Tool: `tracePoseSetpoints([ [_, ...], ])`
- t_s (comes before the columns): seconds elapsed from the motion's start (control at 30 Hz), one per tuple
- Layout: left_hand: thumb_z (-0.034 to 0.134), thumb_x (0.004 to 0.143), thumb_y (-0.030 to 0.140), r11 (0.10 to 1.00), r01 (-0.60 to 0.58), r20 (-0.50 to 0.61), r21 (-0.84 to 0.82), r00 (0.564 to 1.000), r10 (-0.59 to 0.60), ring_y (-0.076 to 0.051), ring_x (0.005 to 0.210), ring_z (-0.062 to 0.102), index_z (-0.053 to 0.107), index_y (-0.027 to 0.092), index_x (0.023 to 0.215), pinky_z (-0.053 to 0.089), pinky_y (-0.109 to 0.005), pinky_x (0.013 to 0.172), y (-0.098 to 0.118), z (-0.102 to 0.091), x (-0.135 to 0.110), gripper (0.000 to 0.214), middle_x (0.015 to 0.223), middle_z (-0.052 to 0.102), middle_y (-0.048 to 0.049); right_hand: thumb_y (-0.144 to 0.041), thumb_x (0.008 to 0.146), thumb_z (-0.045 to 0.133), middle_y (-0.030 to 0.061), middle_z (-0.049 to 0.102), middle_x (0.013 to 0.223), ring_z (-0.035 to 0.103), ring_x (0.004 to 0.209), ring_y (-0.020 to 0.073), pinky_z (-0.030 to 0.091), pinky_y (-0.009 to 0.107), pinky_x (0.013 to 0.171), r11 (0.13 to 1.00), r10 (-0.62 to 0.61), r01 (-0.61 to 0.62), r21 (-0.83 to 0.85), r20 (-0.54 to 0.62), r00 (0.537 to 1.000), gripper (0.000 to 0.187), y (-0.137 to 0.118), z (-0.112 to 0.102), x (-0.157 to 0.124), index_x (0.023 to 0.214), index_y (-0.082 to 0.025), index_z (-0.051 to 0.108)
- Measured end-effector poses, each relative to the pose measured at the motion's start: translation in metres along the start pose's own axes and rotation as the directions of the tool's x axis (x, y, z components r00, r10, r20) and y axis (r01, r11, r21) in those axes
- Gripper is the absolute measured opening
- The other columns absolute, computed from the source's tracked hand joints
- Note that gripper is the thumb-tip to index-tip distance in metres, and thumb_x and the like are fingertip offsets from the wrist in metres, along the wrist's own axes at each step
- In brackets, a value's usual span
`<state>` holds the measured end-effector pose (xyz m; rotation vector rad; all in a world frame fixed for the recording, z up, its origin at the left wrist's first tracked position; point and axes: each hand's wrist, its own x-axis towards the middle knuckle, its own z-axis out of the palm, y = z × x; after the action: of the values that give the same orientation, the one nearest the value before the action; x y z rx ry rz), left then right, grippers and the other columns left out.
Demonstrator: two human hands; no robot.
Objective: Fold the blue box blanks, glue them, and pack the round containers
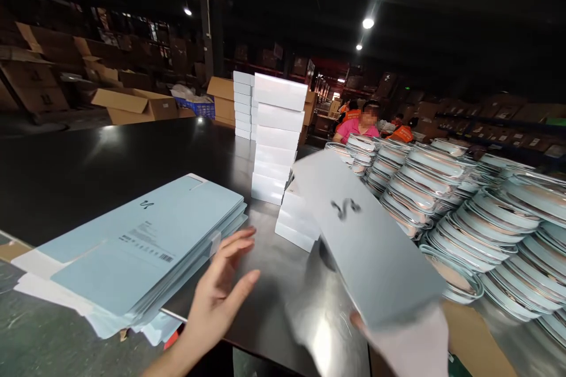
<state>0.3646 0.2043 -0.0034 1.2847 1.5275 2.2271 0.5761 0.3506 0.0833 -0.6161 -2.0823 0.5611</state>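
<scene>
My left hand (pixel 223 288) is over the table near its front edge, fingers spread and a little curled, holding nothing. Just left of it lies a stack of flattened pale blue cartons (pixel 172 235), the top one printed with text, a barcode and a dark squiggle. A pale blue carton (pixel 371 241) hangs tilted over the table on the right, blurred by motion, with a dark squiggle on its face. My right hand (pixel 357 321) grips its lower end; only part of the fingers shows, the rest being hidden. Behind the carton stands a short pile of pale boxes (pixel 298 221).
A tall stack of white boxes (pixel 276 138) rises mid-table, with another stack (pixel 243 106) behind. Piles of round, pale blue, plastic-wrapped items (pixel 473 235) crowd the right. Open brown boxes (pixel 141 107) stand beyond the dark table (pixel 177 147). A person in pink (pixel 356 128) is farther back.
</scene>
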Motion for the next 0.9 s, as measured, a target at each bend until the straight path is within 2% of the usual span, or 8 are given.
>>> tracePoseSetpoints([
  [0.07,0.062,0.101,0.028,0.978,-0.081,-0.036,0.192,0.995,0.090,-0.027,0.141,0.051,0.066,0.035,0.114,0.043,-0.047,0.116,0.005,-0.021,0.006,0.015,0.133,0.062,-0.0036,-0.029,0.076,0.085,0.0129,0.057,0.153,0.055,0.137,0.0361,0.043,0.051,0.115,0.977,-0.046,0.040,-0.211,-0.022,0.999,0.064,-0.010,0.002,0.040,0.134,-0.020,0.060],
  [0.13,0.061,0.101,0.026,0.923,-0.118,-0.017,0.365,0.991,0.134,-0.032,0.138,0.054,0.067,0.033,0.109,0.044,-0.054,0.113,0.008,-0.038,0.009,0.012,0.125,0.066,-0.0057,-0.033,0.079,0.082,0.0134,0.054,0.156,0.050,0.142,0.0374,0.047,0.052,0.111,0.737,-0.089,0.148,-0.660,0.122,0.989,0.061,-0.015,0.015,0.085,0.134,-0.018,0.060],
  [0.33,0.059,0.099,0.035,0.685,-0.228,0.114,0.692,0.971,0.208,-0.040,0.149,0.040,0.068,0.029,0.108,0.045,-0.062,0.110,0.010,-0.076,0.020,0.014,0.130,0.067,-0.0107,-0.024,0.081,0.080,0.0222,0.060,0.147,0.059,0.127,0.0467,0.049,0.057,0.097,0.572,-0.076,0.305,-0.761,0.321,0.944,0.055,-0.008,0.077,0.154,0.131,-0.007,0.063],
  [0.47,0.049,0.097,0.054,0.418,-0.061,-0.006,0.906,0.988,0.157,-0.043,0.151,0.036,0.067,0.022,0.114,0.041,-0.062,0.114,0.015,-0.123,0.060,0.041,0.135,0.064,-0.0191,-0.023,0.082,0.077,0.0203,0.056,0.152,0.051,0.136,0.0499,0.048,0.062,0.099,0.581,-0.102,0.323,-0.747,0.327,0.939,0.058,-0.010,0.080,0.135,0.137,-0.008,0.060],
  [0.53,0.049,0.094,0.059,0.299,0.108,-0.150,0.948,0.982,0.119,-0.055,0.151,0.029,0.064,0.013,0.122,0.029,-0.077,0.113,0.013,-0.149,0.081,0.056,0.142,0.058,-0.0289,-0.028,0.087,0.073,0.0161,0.051,0.158,0.044,0.144,0.0449,0.046,0.062,0.107,0.604,-0.147,0.339,-0.721,0.317,0.937,0.059,-0.015,0.069,0.112,0.141,-0.012,0.057],
  [0.63,0.052,0.091,0.065,0.188,0.260,-0.263,0.947,0.965,-0.009,-0.068,0.130,0.047,0.065,0.000,0.108,0.037,-0.085,0.095,0.002,-0.173,0.101,0.068,0.125,0.065,-0.0378,-0.029,0.092,0.061,0.0144,0.063,0.147,0.061,0.132,0.0322,0.053,0.050,0.105,0.695,-0.343,0.422,-0.583,0.247,0.906,0.049,-0.023,0.048,0.067,0.139,-0.015,0.055],
  [0.8,0.037,0.098,0.062,0.042,0.323,-0.319,0.946,0.944,-0.085,-0.063,0.114,0.064,0.063,-0.006,0.103,0.053,-0.071,0.082,0.008,-0.178,0.104,0.073,0.115,0.069,-0.0335,-0.029,0.101,0.048,0.0103,0.075,0.122,0.072,0.110,0.0225,0.059,0.036,0.089,0.697,-0.585,0.604,-0.387,0.181,0.791,0.031,-0.018,0.019,0.007,0.129,-0.018,0.057],
  [0.9,0.033,0.099,0.064,-0.020,0.332,-0.332,0.943,0.943,-0.023,-0.054,0.098,0.074,0.058,0.000,0.118,0.058,-0.056,0.067,0.037,-0.169,0.093,0.072,0.105,0.073,-0.0192,-0.025,0.099,0.053,0.0135,0.076,0.106,0.071,0.098,0.0279,0.054,0.042,0.085,0.617,-0.637,0.570,-0.543,0.081,0.767,0.027,-0.016,0.010,-0.013,0.123,-0.015,0.058],
])
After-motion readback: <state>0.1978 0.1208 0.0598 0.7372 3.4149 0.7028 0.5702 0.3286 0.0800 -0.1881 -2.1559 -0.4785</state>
